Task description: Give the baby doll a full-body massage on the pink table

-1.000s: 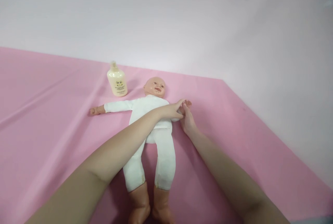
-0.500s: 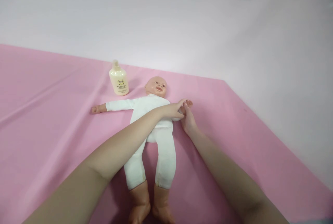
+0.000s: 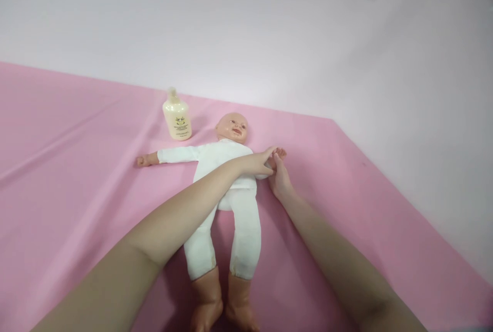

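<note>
doll [image 3: 227, 178] lies mid-sheet [image 3: 77, 178]; my left hand [image 3: 256, 163] and right hand [image 3: 279, 180] both grasp its one arm; one bottle [image 3: 177, 120] near the far edge.

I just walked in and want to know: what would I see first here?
First, the doll in white, lying on its back in the middle of the pink sheet. The left hand reaches across its chest and meets the right hand at the doll's arm on the right side. A cream bottle stands on the sheet just left of its head.
</note>
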Demonstrator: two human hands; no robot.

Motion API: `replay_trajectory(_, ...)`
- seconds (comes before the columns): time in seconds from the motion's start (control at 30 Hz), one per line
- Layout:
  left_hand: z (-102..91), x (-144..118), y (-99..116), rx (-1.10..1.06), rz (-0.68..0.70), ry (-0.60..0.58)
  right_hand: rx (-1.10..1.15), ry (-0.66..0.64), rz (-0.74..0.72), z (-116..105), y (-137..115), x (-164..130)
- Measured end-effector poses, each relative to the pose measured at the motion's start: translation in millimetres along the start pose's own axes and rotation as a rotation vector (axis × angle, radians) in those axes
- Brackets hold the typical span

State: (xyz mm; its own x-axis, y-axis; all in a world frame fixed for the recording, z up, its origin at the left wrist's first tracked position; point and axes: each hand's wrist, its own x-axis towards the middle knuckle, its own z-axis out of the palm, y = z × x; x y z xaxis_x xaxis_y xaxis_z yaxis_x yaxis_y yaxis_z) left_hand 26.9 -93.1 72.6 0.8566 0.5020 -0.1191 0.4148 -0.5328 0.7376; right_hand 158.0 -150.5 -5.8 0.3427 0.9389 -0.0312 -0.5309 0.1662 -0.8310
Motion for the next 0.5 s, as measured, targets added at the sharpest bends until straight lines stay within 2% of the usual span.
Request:
replay_trajectory(0.2,1.5,2.5,-4.6,-0.007,0.017,0.006,-0.019,0.002,0.008,-0.2,0.2,0.3)
replay_trajectory(0.5,-0.8,-1.9,0.8,0.002,0.007,-0.005,-0.015,-0.016,-0.013,-1.7,0.9,-0.2)
